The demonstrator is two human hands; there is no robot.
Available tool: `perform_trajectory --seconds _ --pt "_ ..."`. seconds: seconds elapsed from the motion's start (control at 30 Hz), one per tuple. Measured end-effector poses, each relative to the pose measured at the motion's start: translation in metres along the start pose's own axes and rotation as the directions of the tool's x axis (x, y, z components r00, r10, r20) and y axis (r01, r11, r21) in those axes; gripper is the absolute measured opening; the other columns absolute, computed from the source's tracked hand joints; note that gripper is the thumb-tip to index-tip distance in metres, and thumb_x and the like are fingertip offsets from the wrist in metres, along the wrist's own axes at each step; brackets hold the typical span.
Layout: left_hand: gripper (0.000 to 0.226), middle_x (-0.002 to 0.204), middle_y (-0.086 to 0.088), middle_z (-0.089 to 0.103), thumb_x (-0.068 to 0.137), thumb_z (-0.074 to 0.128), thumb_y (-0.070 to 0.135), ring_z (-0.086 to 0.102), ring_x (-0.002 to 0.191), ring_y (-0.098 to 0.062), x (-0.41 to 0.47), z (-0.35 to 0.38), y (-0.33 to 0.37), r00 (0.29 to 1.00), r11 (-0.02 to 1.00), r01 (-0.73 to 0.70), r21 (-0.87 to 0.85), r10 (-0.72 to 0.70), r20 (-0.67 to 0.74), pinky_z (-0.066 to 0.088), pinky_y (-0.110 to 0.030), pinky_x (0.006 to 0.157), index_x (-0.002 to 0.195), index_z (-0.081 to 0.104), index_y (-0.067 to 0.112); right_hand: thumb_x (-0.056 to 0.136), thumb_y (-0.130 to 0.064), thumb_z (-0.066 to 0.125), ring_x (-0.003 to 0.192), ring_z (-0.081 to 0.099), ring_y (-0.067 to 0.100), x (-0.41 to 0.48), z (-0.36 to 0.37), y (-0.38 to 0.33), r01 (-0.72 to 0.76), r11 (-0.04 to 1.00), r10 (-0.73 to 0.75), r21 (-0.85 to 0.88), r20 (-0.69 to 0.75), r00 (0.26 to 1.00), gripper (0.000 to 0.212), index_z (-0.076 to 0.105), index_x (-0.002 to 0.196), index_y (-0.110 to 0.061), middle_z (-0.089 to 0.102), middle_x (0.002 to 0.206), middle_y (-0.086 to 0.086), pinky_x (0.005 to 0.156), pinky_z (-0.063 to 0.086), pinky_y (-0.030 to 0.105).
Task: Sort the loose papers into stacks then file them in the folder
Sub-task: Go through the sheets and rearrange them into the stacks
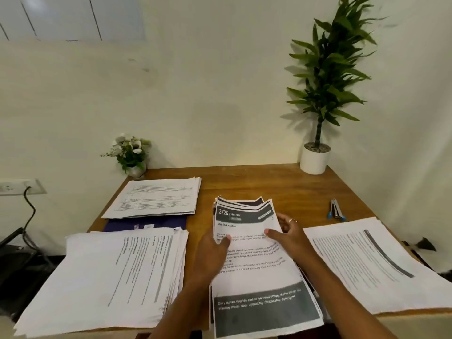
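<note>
Left hand [212, 253] and right hand [287, 232] close together, thumbs atop the paper stack [259, 272]

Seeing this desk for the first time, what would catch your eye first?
First the left hand and right hand gripping the fanned middle stack, headed "2726 Kitchen", at the centre of the desk. Then the tall potted plant in the far right corner, and the blue folder under the far left stack.

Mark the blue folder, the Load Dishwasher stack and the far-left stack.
blue folder [166, 222]: head view, exposed cover strip.
Load Dishwasher stack [254, 260]: head view, top sheet's text.
far-left stack [156, 196]: head view, top sheet's middle.
</note>
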State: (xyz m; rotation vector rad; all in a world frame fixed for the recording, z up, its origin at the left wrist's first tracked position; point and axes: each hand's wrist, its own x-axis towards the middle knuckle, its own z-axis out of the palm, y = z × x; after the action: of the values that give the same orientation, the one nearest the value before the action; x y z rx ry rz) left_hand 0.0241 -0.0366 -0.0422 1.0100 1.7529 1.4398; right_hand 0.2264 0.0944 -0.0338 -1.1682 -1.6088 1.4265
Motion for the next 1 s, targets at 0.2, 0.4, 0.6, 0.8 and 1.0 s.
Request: perform_trajectory --seconds 0.2,0.4,0.6,0.8,1.0 --pt "0.069 0.131 0.032 0.059 0.093 0.073 0.028 0.069 0.109 -0.009 -0.002 -0.006 -0.002 0.973 0.991 -0.123 -0.058 0.109 -0.202 0.063 -0.028 0.072 0.126 0.035 0.075 0.084 -0.001 0.08 0.09 0.075 0.014 -0.004 -0.006 0.01 0.102 0.988 -0.092 0.113 -0.088 0.992 0.038 0.065 0.114 -0.019 0.079 0.097 -0.007 0.067 0.057 0.02" --pt "0.079 0.145 0.046 0.031 0.099 0.065 0.025 0.051 0.128 0.001 -0.008 -0.005 -0.002 0.942 0.958 -0.245 0.15 0.272 -0.198 0.056 -0.022 0.087 0.149 0.019 0.066 0.088 -0.009 0.078 0.095 0.073 0.001 -0.006 -0.004 0.017 0.117 0.991 -0.108 0.062 -0.139 0.984 0.04 0.067 0.119 -0.03 0.075 0.11 -0.015 0.065 0.058 0.02" --pt "0.078 0.158 0.025 0.034 0.1 0.062 0.023 0.048 0.138 -0.012 -0.003 -0.004 -0.012 0.952 0.973 -0.198 0.121 0.22 -0.211 0.06 -0.043 0.092 0.151 0.018 0.063 0.079 -0.017 0.088 0.087 0.075 0.015 -0.001 -0.007 0.017 0.117 0.988 -0.101 0.103 -0.153 0.983 0.058 0.056 0.127 -0.028 0.076 0.095 -0.001 0.068 0.06 0.028" --pt "0.072 0.139 0.045 0.042 0.098 0.065 0.032 0.056 0.128 -0.004 0.001 -0.003 -0.013 0.948 0.976 -0.208 0.068 0.218 -0.23 0.061 -0.029 0.086 0.15 0.024 0.061 0.078 -0.026 0.088 0.078 0.076 0.014 -0.001 -0.012 0.02 0.082 0.995 -0.073 0.054 -0.154 0.985 0.025 0.072 0.094 -0.016 0.079 0.085 -0.005 0.06 0.055 0.021" --pt "0.066 0.149 0.024 0.049 0.091 0.059 0.054 0.058 0.13 -0.012 0.001 -0.003 -0.012 0.949 0.978 -0.207 -0.01 0.199 -0.246 0.062 -0.043 0.088 0.15 0.028 0.06 0.086 -0.028 0.082 0.076 0.076 0.01 -0.001 -0.013 0.018 0.063 0.996 -0.05 0.064 -0.181 0.982 0.013 0.073 0.093 -0.021 0.079 0.084 -0.009 0.059 0.054 0.022"
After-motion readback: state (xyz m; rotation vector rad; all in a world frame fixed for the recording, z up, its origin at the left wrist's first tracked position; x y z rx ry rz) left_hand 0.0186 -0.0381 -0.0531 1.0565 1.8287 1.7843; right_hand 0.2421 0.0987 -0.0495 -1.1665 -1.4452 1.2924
